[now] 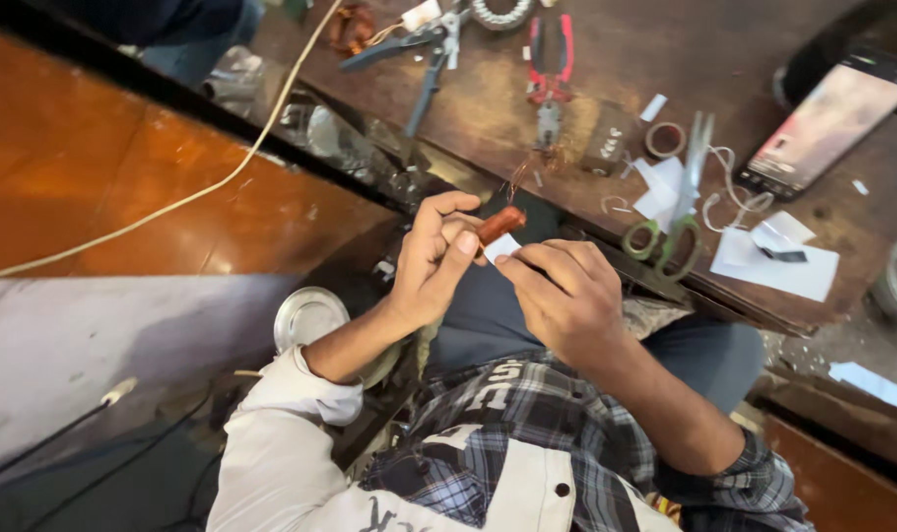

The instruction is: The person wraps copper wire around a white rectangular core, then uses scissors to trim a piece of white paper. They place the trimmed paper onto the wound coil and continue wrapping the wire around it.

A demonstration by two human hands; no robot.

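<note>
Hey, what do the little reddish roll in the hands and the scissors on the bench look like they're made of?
The reddish roll, pinched in the left hand, looks like wound copper wire: glossy, coppery-brown, though its turns are too small to see. The right hand holds a white slip against it, probably paper. The scissors show shiny metal blades and green, likely plastic, handles.

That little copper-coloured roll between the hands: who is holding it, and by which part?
The left hand pinches the copper-coloured roll by its lower end. The right hand holds a slip of white paper against it.
</note>
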